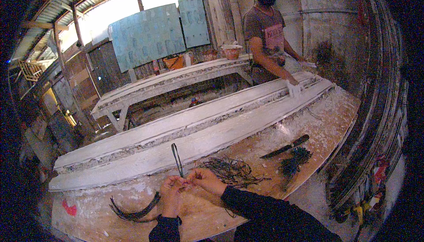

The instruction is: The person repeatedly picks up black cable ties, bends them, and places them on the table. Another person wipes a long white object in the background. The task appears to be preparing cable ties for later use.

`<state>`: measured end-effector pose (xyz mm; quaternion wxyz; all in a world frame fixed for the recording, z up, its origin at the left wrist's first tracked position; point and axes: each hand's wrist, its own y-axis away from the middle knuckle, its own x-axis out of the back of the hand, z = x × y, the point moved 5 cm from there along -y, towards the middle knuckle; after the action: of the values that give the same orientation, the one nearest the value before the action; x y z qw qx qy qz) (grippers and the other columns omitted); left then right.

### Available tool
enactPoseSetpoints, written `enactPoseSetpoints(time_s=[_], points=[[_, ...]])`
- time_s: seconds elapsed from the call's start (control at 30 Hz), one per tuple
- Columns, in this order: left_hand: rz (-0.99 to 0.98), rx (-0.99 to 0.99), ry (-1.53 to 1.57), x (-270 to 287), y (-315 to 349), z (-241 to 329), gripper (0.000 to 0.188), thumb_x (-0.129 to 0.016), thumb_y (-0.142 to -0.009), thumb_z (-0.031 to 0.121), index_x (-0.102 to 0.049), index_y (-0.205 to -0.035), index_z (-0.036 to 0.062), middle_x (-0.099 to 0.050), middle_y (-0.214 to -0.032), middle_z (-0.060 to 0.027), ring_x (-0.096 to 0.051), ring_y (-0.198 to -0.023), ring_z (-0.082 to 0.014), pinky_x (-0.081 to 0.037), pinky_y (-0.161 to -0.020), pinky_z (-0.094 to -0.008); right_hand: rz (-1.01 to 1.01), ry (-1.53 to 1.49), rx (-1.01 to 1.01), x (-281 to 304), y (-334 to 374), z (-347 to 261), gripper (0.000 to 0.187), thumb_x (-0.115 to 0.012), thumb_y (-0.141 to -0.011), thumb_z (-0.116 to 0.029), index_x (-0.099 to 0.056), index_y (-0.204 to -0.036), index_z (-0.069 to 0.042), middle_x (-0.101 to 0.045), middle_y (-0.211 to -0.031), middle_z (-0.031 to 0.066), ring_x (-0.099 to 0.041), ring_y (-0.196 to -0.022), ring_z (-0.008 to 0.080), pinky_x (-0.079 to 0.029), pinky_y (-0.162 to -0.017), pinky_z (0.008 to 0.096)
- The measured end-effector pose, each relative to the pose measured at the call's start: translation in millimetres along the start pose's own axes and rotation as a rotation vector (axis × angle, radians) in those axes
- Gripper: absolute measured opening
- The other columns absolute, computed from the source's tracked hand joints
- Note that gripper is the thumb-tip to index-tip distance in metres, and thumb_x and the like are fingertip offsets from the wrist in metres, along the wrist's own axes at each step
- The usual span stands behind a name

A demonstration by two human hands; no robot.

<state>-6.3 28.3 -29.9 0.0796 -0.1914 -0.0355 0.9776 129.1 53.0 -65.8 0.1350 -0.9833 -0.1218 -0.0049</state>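
My left hand (pixel 171 190) and my right hand (pixel 205 181) meet over the near side of the wooden board, fingertips pinched close together. Between them stands a thin dark strip bent into a narrow upright loop (pixel 177 160); its lower ends are hidden by my fingers. Beside my left wrist lies a curved bunch of dark strips (pixel 134 211). Just beyond my right hand spreads a loose tangle of thin dark strands (pixel 229 171). Farther right rest a dark-handled knife (pixel 286 146) and a frayed dark bundle (pixel 295 161).
Long white-coated planks (pixel 145 156) run across the board (pixel 194 222). A co-worker (pixel 267 34) in a cap and mask leans over their far right end, one hand on the white surface. Behind stands a whitened bench (pixel 176 76) with several pots. A red scrap (pixel 69 207) lies at left.
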Motion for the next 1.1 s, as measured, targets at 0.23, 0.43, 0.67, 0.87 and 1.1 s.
enactPoseSetpoints(time_s=[0.23, 0.43, 0.67, 0.87, 1.1], points=[[0.004, 0.096, 0.030, 1, -1, -2, 0.013, -0.062, -0.078, 0.010, -0.053, -0.087, 0.0067, -0.060, -0.081, -0.0043, -0.059, -0.073, -0.0157, -0.048, -0.061, -0.0268, 0.155, 0.315, 0.233, 1, 16, -39, 0.008, -0.058, -0.079, -0.011, -0.055, -0.084, -0.008, -0.058, -0.078, 0.0030, -0.055, -0.075, 0.0136, -0.044, -0.067, 0.0284], [0.007, 0.059, 0.076, 2, 0, -1, 0.013, -0.061, -0.077, 0.007, -0.053, -0.087, 0.0072, -0.058, -0.078, -0.0023, -0.057, -0.074, -0.0145, -0.046, -0.062, -0.0263, 0.208, 0.733, 0.480, -5, 27, -77, 0.016, -0.060, -0.072, -0.011, -0.056, -0.087, -0.009, -0.059, -0.088, 0.0075, -0.057, -0.077, 0.0262, -0.044, -0.066, 0.0352], [-0.028, 0.109, -0.002, 18, -12, -23, 0.014, -0.062, -0.076, 0.007, -0.057, -0.089, 0.0051, -0.058, -0.079, -0.0020, -0.055, -0.070, -0.0122, -0.044, -0.061, -0.0242, 0.214, 0.925, 0.791, -12, 40, -101, 0.020, -0.061, -0.071, -0.012, -0.054, -0.089, -0.009, -0.059, -0.097, 0.0084, -0.055, -0.084, 0.0273, -0.040, -0.076, 0.0389], [-0.064, 0.080, -0.277, 29, -17, -24, 0.019, -0.065, -0.075, 0.009, -0.061, -0.092, 0.0010, -0.062, -0.084, -0.0049, -0.056, -0.070, -0.0117, -0.045, -0.062, -0.0231, 0.085, 0.861, 0.621, -12, 29, -86, 0.017, -0.056, -0.075, -0.011, -0.053, -0.091, -0.008, -0.059, -0.093, 0.0089, -0.055, -0.080, 0.0285, -0.041, -0.076, 0.0390], [-0.154, -0.071, -0.296, 25, -21, -19, 0.020, -0.068, -0.071, 0.003, -0.061, -0.090, -0.0013, -0.064, -0.085, -0.0080, -0.059, -0.077, -0.0139, -0.048, -0.072, -0.0248, 0.094, 0.780, 0.565, -10, 27, -76, 0.016, -0.054, -0.078, -0.009, -0.053, -0.094, -0.008, -0.059, -0.089, 0.0089, -0.056, -0.082, 0.0282, -0.041, -0.076, 0.0399]])
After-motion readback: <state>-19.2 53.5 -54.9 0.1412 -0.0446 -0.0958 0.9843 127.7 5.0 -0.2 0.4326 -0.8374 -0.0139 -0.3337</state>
